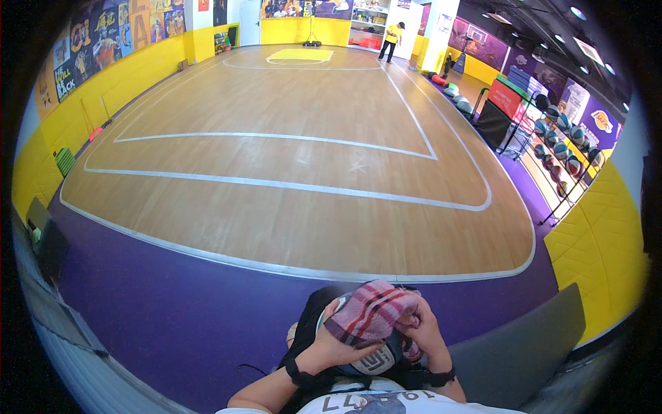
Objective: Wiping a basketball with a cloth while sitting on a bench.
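A dark basketball (376,361) with white and pale blue markings rests in my lap. Over its upper side lies a pink, red and dark plaid cloth (372,308). My left hand (338,345) is curled round the left side of the ball, its fingers along the cloth's lower edge. On the other side, my right hand (426,331) is closed on a bunched part of the cloth; a loose end hangs below it. Much of the ball is hidden by the cloth and my hands. Both wrists wear black bands.
Ahead spreads a wooden court (289,207) with white lines, edged by purple floor (172,303). A grey panel (517,348) stands close on my right. Beyond it is a rack of basketballs (562,148). A person in a yellow top (393,36) stands at the far end.
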`<state>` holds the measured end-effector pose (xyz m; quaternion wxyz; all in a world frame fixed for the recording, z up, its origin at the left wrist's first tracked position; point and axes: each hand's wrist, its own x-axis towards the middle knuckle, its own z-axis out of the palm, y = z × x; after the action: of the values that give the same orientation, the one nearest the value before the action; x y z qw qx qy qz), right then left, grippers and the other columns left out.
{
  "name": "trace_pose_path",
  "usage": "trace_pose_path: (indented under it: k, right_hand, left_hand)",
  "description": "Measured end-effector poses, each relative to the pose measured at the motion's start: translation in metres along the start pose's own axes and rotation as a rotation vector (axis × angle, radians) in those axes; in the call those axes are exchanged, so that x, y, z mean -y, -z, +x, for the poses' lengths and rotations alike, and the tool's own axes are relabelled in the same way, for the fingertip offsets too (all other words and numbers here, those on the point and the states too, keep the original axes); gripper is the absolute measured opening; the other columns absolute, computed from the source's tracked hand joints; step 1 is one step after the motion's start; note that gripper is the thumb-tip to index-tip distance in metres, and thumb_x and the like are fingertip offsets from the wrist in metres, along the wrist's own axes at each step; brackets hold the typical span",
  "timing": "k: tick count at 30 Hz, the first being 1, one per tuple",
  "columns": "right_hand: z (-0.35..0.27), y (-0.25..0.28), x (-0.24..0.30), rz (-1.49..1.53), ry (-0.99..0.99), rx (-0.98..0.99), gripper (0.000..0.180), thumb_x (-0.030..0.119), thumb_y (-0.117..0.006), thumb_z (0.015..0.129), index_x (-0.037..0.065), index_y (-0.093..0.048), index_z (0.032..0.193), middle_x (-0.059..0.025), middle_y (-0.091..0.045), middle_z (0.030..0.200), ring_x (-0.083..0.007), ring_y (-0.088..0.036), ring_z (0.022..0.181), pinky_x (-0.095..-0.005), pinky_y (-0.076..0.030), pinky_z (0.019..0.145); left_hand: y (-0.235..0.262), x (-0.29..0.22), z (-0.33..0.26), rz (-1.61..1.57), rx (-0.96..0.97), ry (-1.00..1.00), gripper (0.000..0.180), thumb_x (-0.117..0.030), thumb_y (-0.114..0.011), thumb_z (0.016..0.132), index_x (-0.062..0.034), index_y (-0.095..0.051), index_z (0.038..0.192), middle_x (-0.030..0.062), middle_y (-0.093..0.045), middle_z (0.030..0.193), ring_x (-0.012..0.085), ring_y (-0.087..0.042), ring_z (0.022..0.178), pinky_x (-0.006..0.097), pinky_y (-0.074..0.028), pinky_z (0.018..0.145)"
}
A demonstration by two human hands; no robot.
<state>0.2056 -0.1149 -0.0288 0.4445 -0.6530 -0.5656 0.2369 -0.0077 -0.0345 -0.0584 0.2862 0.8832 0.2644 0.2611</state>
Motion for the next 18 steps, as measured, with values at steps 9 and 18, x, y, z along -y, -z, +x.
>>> trace_pose_path:
  k: [9, 18]
  right_hand:
    - [-0.005, -0.005, -0.011, -0.247, 0.316, 0.015, 0.053, 0.023, -0.083, 0.066, 0.006, -0.064, 0.112, -0.0161, -0.057, 0.130, -0.0367, -0.055, 0.118, -0.0428, -0.044, 0.101]
    - [-0.023, 0.036, -0.118, 0.652, -0.165, -0.082, 0.053, 0.025, -0.077, 0.084, -0.001, -0.058, 0.125, -0.0120, -0.060, 0.130, -0.0213, -0.057, 0.118, -0.0364, -0.044, 0.102]
  left_hand:
    - [-0.015, 0.023, -0.008, 0.537, 0.011, 0.006, 0.071, -0.048, -0.059, 0.088, -0.0177, -0.037, 0.149, 0.0103, -0.038, 0.152, 0.0362, -0.029, 0.141, 0.056, -0.027, 0.108]
    - [-0.012, 0.075, -0.031, -0.651, -0.066, 0.366, 0.105, -0.047, -0.082, 0.068, -0.0038, -0.031, 0.149, 0.0263, -0.037, 0.147, 0.0399, -0.036, 0.138, 0.043, -0.028, 0.115]
